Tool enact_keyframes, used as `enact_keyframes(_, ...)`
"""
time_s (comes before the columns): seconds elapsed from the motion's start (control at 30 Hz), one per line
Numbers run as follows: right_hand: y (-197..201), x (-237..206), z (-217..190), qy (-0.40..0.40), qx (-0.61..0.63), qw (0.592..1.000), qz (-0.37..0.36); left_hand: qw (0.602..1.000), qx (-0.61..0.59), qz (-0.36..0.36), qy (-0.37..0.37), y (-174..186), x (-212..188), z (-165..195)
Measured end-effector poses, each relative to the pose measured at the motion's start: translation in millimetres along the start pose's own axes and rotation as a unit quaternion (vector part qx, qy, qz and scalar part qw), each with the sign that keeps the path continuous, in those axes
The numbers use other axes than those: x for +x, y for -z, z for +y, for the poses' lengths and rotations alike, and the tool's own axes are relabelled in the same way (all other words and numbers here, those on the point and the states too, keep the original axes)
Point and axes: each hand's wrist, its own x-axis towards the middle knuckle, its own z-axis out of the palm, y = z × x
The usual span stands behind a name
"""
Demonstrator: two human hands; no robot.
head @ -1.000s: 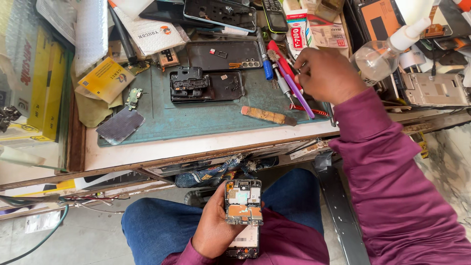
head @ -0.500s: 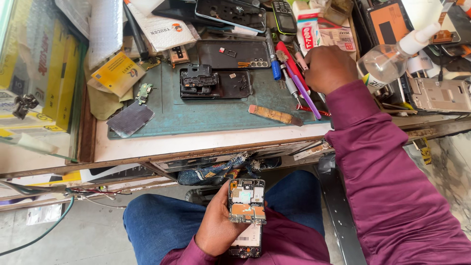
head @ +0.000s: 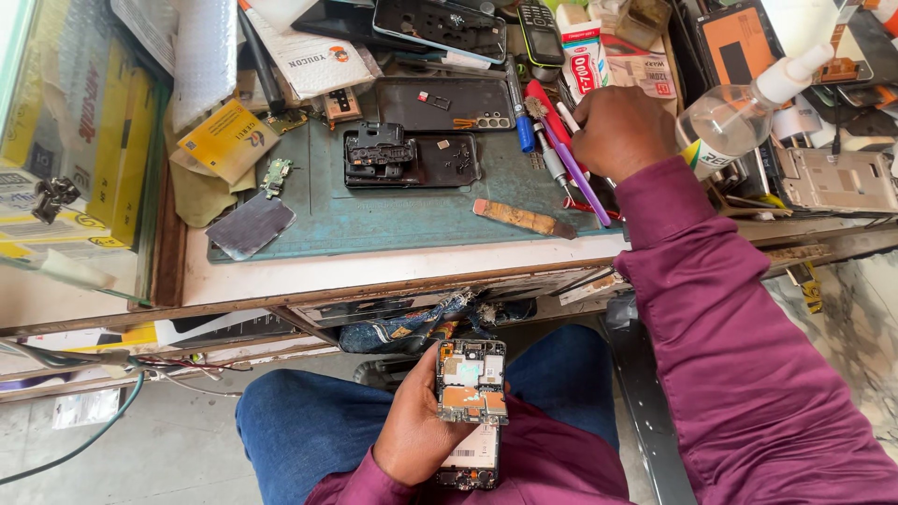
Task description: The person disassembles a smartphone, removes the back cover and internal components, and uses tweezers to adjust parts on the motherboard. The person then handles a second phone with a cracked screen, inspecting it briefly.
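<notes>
Two hands: left [head: 423,425] grips opened phone [head: 470,407]; right [head: 622,131] clenched among bench tools [head: 572,168].

Two hands: the left hand [head: 416,435] at six o'clock and the right hand [head: 622,131] at one o'clock. One opened phone [head: 470,411] at six o'clock. One spray bottle [head: 739,117] at two o'clock. One purple pen [head: 578,173] at one o'clock. One yellow card [head: 227,140] at ten o'clock.

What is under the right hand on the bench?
Under the right hand lie a purple pen, a red tool and a blue pen on the green mat. Their far ends and whatever the fingers grip are covered.
</notes>
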Motion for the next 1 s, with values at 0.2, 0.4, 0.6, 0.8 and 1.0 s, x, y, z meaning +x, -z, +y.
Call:
enact_keyframes(0.2,6,-6,3,0.058,0.042,0.99,0.122,0.999,-0.03,-0.006,0.013,1,1,0)
enact_keyframes(0.4,52,-17,-1,0.137,-0.007,0.948,0.286,1.0,-0.012,0.004,0.015,0,3,1)
enact_keyframes(0.6,73,-71,-6,0.039,0.638,0.737,0.22,1.0,-0.02,0.007,0.021,1,6,6)
enact_keyframes(0.8,33,-158,-15,-0.1,0.945,0.3,0.084,1.0,-0.017,-0.007,0.017,6,13,18)
enact_keyframes(1.0,0,-230,-41,0.098,0.644,0.759,-0.006,0.996,-0.03,-0.074,0.043,0,13,19)
